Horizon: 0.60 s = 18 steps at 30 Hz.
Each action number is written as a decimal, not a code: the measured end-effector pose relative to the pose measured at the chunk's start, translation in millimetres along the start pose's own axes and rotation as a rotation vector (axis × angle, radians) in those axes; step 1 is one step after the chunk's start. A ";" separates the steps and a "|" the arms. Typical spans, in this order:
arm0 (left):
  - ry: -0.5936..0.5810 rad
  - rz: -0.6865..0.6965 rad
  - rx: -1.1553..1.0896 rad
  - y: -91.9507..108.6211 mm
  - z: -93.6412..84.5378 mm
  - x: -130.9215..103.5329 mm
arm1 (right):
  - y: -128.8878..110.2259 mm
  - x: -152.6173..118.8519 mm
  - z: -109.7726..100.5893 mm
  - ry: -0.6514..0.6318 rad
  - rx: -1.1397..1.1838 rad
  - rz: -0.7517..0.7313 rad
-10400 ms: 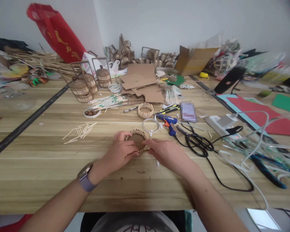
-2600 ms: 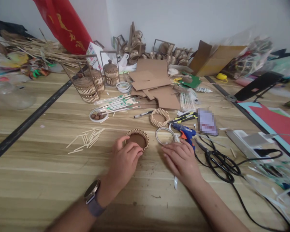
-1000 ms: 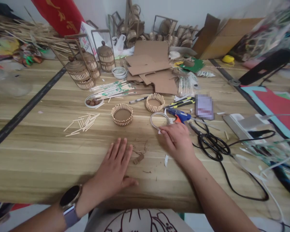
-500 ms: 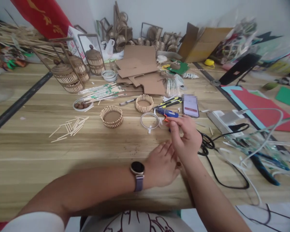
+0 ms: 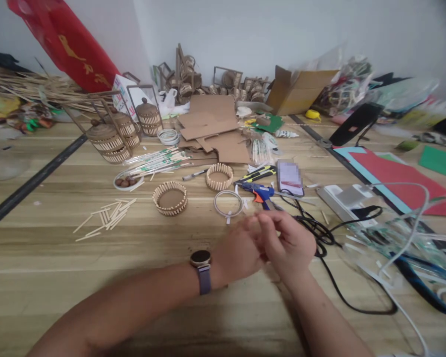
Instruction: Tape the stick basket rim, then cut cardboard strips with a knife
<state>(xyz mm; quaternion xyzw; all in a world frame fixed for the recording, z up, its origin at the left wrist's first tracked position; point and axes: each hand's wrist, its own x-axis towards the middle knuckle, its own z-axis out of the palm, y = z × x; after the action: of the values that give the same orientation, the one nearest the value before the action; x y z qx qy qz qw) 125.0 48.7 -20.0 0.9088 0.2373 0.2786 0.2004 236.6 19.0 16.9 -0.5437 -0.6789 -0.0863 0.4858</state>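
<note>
My left hand (image 5: 238, 250), with a watch (image 5: 201, 258) on its wrist, is curled closed against my right hand. My right hand (image 5: 292, 243) is also closed, its thumb bent over the fingers. The two meet above the table, and whatever lies between their fingers is hidden. Just beyond them are a blue glue gun (image 5: 260, 191) with an orange trigger and a pale ring (image 5: 214, 204) with white paper tabs. Two round trays walled with short sticks, one nearer (image 5: 170, 212) and one farther (image 5: 219, 187), stand to the left of the glue gun.
Loose sticks (image 5: 113, 218) lie at left, near a bowl of brown balls (image 5: 125, 184). Behind are lidded baskets (image 5: 109, 144) and cardboard sheets (image 5: 208, 119). A phone (image 5: 290, 176), black cable (image 5: 321, 235), power strip (image 5: 332, 196) and pliers (image 5: 418, 285) are at right.
My right hand has drawn back from the glue gun and closed up against my left hand. My left fingers have curled in. The camera view has tilted slightly upward.
</note>
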 end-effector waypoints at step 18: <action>0.255 -0.282 0.327 -104.1 -71.9 -36.7 | -2.8 -8.2 29.4 -0.300 0.204 -0.177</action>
<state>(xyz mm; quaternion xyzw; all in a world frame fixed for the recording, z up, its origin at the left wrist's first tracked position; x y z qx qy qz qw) 21.5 129.5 -31.8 0.8445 0.4272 0.3181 0.0562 217.2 31.4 -3.2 -0.4367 -0.7941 0.0226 0.4221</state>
